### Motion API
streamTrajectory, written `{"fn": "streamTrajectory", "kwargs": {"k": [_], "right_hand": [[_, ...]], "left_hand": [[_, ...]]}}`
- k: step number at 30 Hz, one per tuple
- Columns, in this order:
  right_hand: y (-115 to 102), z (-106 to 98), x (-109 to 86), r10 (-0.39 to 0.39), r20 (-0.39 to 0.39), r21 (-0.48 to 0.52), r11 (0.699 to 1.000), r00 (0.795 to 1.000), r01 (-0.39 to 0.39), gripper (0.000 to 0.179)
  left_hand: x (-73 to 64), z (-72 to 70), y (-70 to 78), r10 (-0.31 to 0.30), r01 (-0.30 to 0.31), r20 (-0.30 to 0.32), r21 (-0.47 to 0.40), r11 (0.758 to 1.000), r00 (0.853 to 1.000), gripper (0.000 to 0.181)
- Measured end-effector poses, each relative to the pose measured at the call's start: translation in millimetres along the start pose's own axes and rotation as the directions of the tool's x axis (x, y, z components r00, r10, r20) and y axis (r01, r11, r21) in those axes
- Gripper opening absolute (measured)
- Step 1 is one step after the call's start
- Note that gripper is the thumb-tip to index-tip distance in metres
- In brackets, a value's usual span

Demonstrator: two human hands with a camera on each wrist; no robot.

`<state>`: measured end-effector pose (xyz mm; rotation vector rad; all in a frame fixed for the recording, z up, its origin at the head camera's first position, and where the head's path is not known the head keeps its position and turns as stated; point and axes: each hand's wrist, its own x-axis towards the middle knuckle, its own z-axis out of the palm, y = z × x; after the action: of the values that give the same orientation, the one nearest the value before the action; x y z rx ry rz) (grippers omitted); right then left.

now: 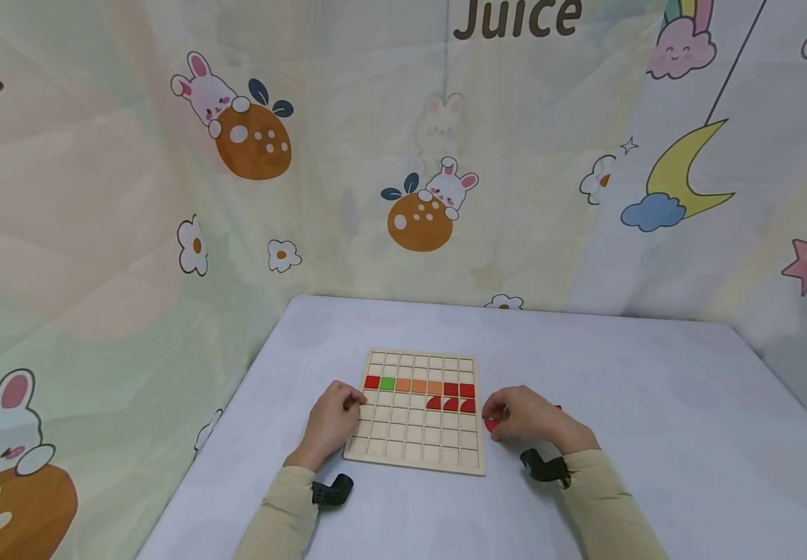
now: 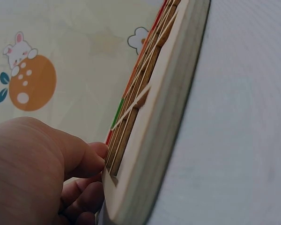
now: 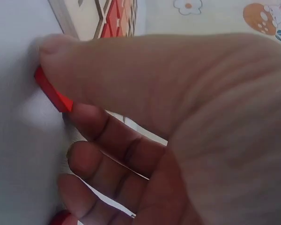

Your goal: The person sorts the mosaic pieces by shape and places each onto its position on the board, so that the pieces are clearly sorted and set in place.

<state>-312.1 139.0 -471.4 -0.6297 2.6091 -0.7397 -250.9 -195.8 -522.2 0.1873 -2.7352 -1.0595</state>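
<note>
A wooden grid board lies on the table between my two hands. One row carries red, green and orange square tiles; below its right end sit red curved-edge pieces. My left hand holds the board's left edge, its thumb and fingers at the rim in the left wrist view. Just off the board's right edge, my right hand pinches a small red piece between thumb and index finger. The fingers partly cover that piece, so its full shape is hidden.
Behind the right hand, another red piece shows partly on the white table. A printed curtain hangs behind and left of the table. Each wrist wears a black camera mount.
</note>
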Motion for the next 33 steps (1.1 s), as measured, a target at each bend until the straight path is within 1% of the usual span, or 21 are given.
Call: {"fn": "streamTrajectory", "kwargs": {"k": [3,8,10,12,15,18,21,24,29,33], "right_hand": [[0.5,0.8,1.2,-0.006,-0.023,-0.031,1.0,1.0,0.005,0.023],[3.6,1.8,5.5,0.021,-0.13,-0.133,0.99,0.991,-0.038,0.02],[5.2,1.3,6.1,0.032,-0.154,-0.144,0.988,0.987,-0.055,0.021],[7.3,0.9,6.5,0.039,-0.154,-0.129,0.99,0.987,-0.059,0.025],[9.6,0.4,6.3,0.032,-0.127,-0.086,0.995,0.991,-0.043,0.031],[10.2,0.3,6.2,0.014,-0.1,-0.057,0.998,0.995,-0.02,0.031],[11.4,1.5,7.4,0.002,-0.104,-0.065,0.998,0.995,-0.009,0.024],[12.1,2.2,8.1,0.014,-0.117,-0.076,0.997,0.993,-0.023,0.02],[11.8,-0.1,6.0,0.041,-0.117,-0.077,0.996,0.992,-0.05,0.023],[12.8,-1.2,4.9,0.035,-0.114,-0.081,0.996,0.993,-0.044,0.024]], "left_hand": [[-0.1,-0.1,-0.3,0.005,-0.005,0.001,0.0,1.0,1.0,0.014],[0.2,0.5,-1.7,0.011,-0.011,-0.004,0.0,1.0,1.0,0.015],[0.3,1.0,-1.9,0.011,-0.011,-0.004,0.002,1.0,1.0,0.015],[0.4,1.2,-1.6,0.013,-0.013,-0.006,0.004,1.0,1.0,0.015],[0.5,1.1,-0.8,0.013,-0.013,-0.009,0.002,1.0,1.0,0.015],[0.3,1.1,-0.7,0.015,-0.015,-0.012,0.001,1.0,1.0,0.015],[0.0,1.5,-1.4,0.014,-0.014,-0.01,0.0,1.0,1.0,0.016],[0.0,1.8,-2.1,0.01,-0.01,-0.011,-0.002,1.0,1.0,0.015],[0.2,1.5,-1.9,0.019,-0.019,-0.015,0.001,1.0,1.0,0.015],[-0.2,0.7,-1.2,0.023,-0.023,-0.017,-0.001,1.0,1.0,0.015]]}}
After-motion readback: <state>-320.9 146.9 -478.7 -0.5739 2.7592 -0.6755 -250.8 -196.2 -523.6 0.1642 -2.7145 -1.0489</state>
